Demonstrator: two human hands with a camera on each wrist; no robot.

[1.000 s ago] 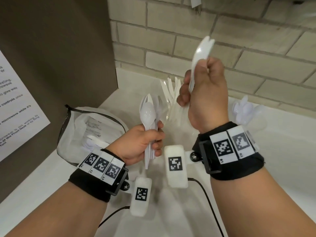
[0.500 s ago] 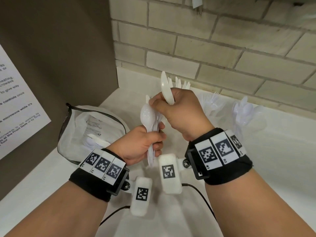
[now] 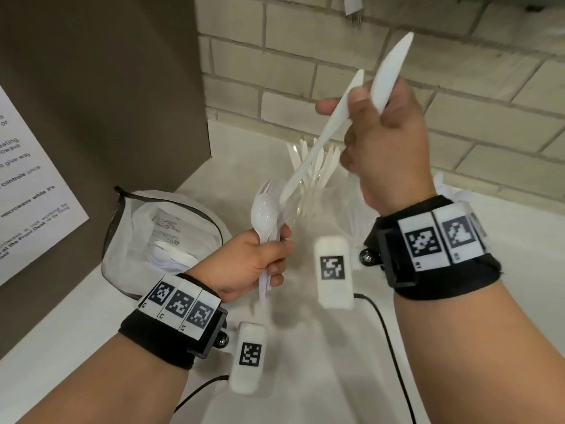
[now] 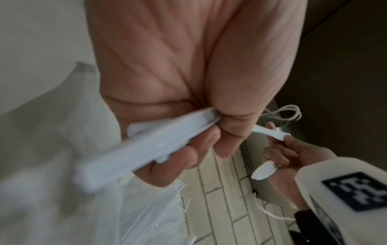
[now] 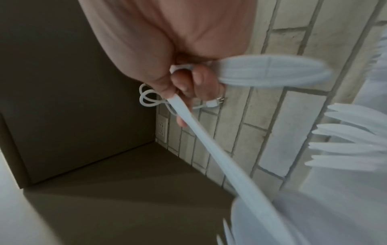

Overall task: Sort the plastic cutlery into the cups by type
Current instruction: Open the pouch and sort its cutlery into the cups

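Here the right hand [image 3: 388,142] grips two knives [image 3: 328,130] above the cup [image 3: 308,191]

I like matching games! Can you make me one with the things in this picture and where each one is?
Things:
1. spoon
2. two knives
3. mesh bag
4. clear cup

Places:
A. lying on the counter by the dark panel
B. gripped in the right hand
C. standing on the counter, holding knives
D. gripped in the left hand, with forks

Pairs: 1-D, 2-B, 3-A, 4-C
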